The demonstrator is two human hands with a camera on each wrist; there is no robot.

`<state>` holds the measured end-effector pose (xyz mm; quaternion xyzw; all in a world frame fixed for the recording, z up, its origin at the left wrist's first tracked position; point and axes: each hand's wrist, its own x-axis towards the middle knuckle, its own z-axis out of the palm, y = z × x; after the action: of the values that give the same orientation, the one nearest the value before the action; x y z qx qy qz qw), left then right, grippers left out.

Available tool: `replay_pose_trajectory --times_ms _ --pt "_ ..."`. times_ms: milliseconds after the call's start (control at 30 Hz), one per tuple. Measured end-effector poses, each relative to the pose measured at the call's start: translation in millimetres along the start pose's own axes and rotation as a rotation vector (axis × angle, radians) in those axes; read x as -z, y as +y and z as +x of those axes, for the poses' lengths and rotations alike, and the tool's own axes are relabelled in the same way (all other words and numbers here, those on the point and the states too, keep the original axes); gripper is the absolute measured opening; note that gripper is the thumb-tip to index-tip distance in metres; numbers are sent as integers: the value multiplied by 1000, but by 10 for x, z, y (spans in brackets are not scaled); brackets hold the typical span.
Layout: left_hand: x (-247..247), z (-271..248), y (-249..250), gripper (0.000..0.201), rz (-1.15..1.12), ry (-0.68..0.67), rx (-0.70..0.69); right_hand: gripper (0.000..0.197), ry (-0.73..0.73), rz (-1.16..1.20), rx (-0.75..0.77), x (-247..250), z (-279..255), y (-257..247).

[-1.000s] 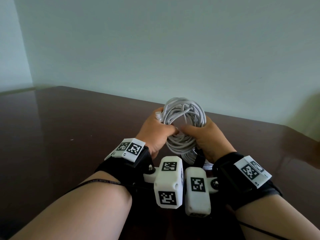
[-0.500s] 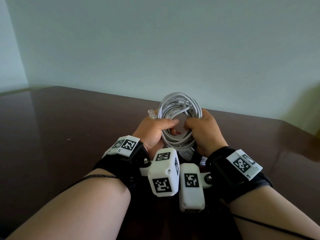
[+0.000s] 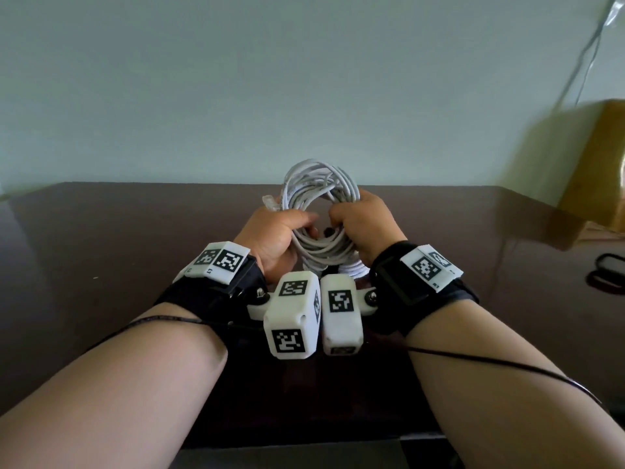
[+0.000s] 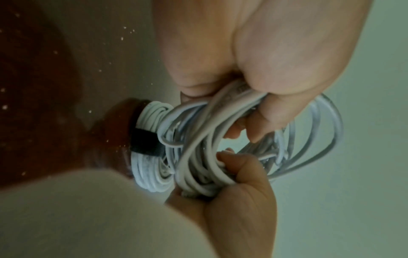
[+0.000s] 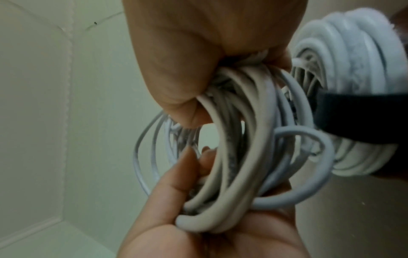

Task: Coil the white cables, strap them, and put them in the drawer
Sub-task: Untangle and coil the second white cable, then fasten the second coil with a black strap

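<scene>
a: why do both hands hold the loose coil of white round cable (image 3: 319, 211)?

b: left hand (image 3: 275, 236) and right hand (image 3: 363, 225) curl round opposite sides, keeping loops together (no strap on it yet).

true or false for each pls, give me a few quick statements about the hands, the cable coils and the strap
1. Both hands grip the loose white coil. True: the left hand and right hand each close their fingers round it.
2. The loose coil lies flat on the table. False: it is held upright above it.
3. A second white coil already wears a black strap. True.
4. The strapped coil is in the left hand. False: it sits on the table beneath the hands, held by neither.
5. A clear plug sticks out near the left hand. True.
6. The held coil is black. False: it is white.
</scene>
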<state>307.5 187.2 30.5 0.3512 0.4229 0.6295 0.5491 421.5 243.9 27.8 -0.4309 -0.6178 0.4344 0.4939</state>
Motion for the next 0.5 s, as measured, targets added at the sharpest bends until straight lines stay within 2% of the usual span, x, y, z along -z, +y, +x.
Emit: replay_pose_trajectory --times_ms 167,300,400,500 --pt "-273 -50 7 16 3 -19 23 16 -35 -88 -71 327 -83 -76" --pt "-633 -72 -126 14 31 -13 57 4 2 -148 -84 765 -150 -50" --pt "-956 -76 -280 19 67 -19 80 10 25 -88 -109 1101 -215 44" --pt "-1272 -28 -452 21 84 -24 94 37 54 -42 -111 1472 -307 157"
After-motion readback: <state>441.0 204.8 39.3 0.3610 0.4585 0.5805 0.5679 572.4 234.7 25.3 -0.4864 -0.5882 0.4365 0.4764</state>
